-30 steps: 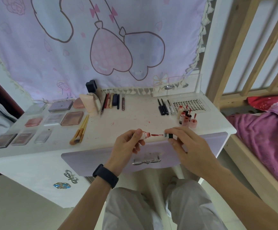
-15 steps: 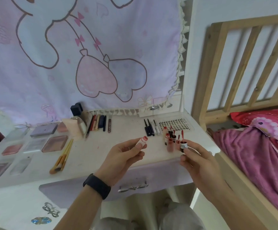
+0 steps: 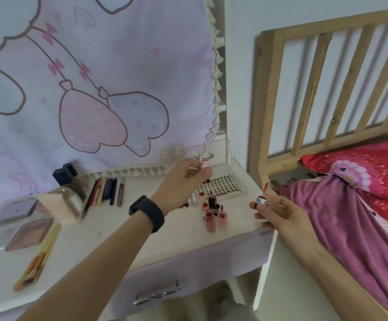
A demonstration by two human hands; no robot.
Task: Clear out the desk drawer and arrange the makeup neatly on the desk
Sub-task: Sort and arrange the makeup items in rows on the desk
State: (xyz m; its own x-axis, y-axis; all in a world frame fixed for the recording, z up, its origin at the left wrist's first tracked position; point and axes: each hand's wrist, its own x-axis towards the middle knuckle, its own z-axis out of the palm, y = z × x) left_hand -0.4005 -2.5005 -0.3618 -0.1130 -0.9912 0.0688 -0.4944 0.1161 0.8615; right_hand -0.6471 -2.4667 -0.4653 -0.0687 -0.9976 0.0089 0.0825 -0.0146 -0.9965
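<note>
Tube (image 3: 205, 163), one, is gripped by left hand (image 3: 183, 179), long axis vertical; one applicator wand (image 3: 260, 201) is pinched tip-up by right hand (image 3: 281, 214).

The uncapped lip gloss tube (image 3: 205, 163), pale with a red band, is held nearly upright by the left hand (image 3: 183, 181) above the back right corner of the desk (image 3: 123, 239). Its wand cap (image 3: 260, 201), black and white with the red-tipped wand pointing up, is pinched in the right hand (image 3: 278, 216) just off the right edge. Small red and pink lip tubes (image 3: 211, 218) stand clustered near the right edge, in front of a flat false-lash tray (image 3: 223, 185). Pencils and liners (image 3: 106, 191) lie in a row along the back edge. Palettes (image 3: 29, 234) lie flat at the left, with brushes (image 3: 37, 258) beside them. The lilac drawer front (image 3: 188, 269) sits below the front edge.
</note>
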